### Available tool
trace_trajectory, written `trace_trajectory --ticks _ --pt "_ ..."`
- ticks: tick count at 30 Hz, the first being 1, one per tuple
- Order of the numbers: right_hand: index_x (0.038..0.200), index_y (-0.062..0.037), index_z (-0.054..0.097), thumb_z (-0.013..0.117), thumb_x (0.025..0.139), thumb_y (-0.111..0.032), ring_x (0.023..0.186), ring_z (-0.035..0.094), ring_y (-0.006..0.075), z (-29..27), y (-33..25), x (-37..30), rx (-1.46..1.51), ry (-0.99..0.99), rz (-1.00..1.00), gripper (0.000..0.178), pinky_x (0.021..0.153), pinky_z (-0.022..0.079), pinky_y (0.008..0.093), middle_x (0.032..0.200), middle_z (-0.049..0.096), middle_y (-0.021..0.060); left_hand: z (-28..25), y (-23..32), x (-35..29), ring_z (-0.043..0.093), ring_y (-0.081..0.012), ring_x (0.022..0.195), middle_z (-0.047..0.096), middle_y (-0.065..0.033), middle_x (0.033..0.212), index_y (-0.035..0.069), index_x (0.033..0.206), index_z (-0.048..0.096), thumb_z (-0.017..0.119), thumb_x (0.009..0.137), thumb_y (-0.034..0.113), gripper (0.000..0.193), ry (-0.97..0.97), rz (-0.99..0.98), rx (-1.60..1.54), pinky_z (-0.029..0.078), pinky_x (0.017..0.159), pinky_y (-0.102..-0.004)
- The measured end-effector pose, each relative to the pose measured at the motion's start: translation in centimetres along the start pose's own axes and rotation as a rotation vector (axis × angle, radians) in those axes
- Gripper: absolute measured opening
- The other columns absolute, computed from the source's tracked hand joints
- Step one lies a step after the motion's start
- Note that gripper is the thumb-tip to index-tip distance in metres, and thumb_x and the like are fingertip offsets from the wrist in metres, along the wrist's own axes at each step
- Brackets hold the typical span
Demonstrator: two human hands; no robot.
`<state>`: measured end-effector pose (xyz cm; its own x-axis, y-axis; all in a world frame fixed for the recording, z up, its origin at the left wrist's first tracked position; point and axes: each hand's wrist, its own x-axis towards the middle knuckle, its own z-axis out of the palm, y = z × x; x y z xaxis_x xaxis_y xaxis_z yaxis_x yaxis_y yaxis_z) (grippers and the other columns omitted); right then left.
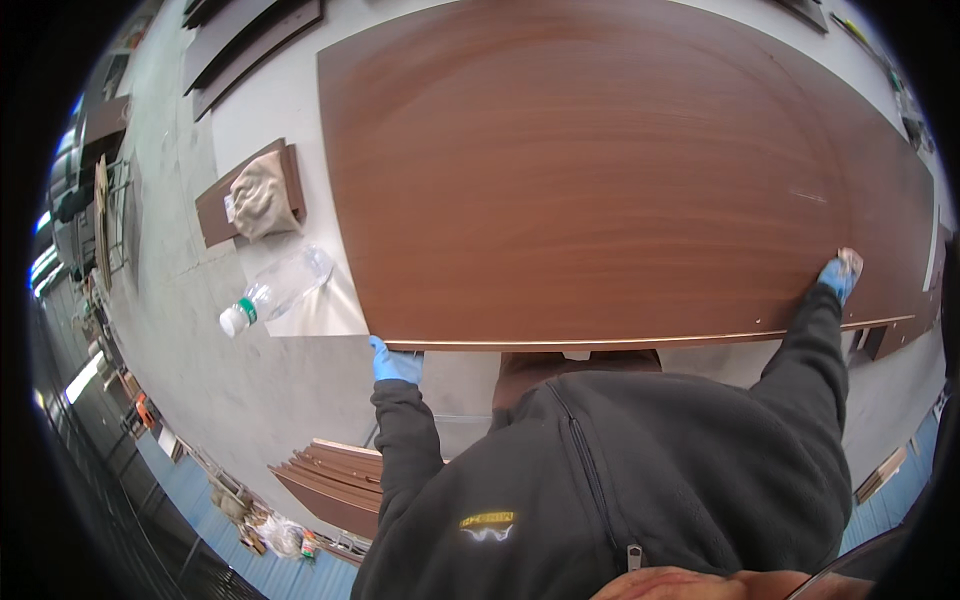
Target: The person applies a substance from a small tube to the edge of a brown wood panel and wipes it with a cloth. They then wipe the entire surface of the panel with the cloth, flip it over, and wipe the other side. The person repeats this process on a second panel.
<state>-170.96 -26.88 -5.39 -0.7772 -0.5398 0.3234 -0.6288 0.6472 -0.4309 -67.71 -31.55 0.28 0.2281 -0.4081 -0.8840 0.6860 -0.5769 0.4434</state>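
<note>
A large brown wood-grain panel (pixel 600 190) lies flat in front of me, its pale near edge running close to my body. At its near left corner my left hand (pixel 398 364), in a blue glove, is closed on the edge with the thumb up by the corner; the fingers are partly hidden. Far to the right, my right hand (pixel 836 279), also blue-gloved, presses a crumpled pale cloth (pixel 850 262) onto the panel's surface. A few faint light streaks (pixel 808 196) show on the panel beyond that hand.
Left of the panel, a clear plastic bottle (pixel 285 285) with a white top lies on its side. Beyond it a beige cloth (pixel 265 197) rests on small brown boards (pixel 215 216). Stacked brown strips (pixel 330 485) stand at lower left, and dark boards (pixel 245 50) lie at upper left.
</note>
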Motion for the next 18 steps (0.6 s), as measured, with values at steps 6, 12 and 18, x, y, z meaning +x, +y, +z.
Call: trace_trajectory --ticks 6,12,18 --pt "0.103 -0.0052 0.078 0.059 0.099 -0.017 0.105 0.072 0.0364 5.8 -20.0 -2.2 -0.296 0.062 -0.608 0.022 0.092 0.058 0.0478 0.109 0.075 0.0193 -0.6 0.2 0.2 0.047 -0.0331 0.150 0.051 -0.0088 0.164 0.015 0.162 0.046 0.052 0.104 0.072 0.082 -0.099 -0.052 -0.009 0.035 0.127 -0.0544" --pt "0.096 -0.0083 0.067 0.057 0.099 -0.026 0.085 0.069 0.0353 16.6 -66.4 -26.6 0.402 -0.383 -0.995 0.020 0.073 0.056 0.0495 0.096 0.071 0.0163 -2.4 0.6 0.7 0.042 -0.0330 0.153 0.041 -0.0117 0.169 0.011 0.165 0.039 0.060 0.102 0.069 0.087 -0.176 -0.074 0.007 0.031 0.131 -0.0535" --pt "0.148 -0.0105 0.060 0.063 0.096 -0.032 0.148 0.049 0.0375 6.9 -71.9 -58.2 0.646 -0.727 -1.617 0.056 0.125 0.035 0.0654 0.156 0.057 0.0145 -2.3 0.4 1.3 0.044 -0.0335 0.152 0.045 -0.0101 0.167 0.012 0.165 0.039 0.055 0.105 0.068 0.083 -0.210 0.004 0.016 0.032 0.130 -0.0543"
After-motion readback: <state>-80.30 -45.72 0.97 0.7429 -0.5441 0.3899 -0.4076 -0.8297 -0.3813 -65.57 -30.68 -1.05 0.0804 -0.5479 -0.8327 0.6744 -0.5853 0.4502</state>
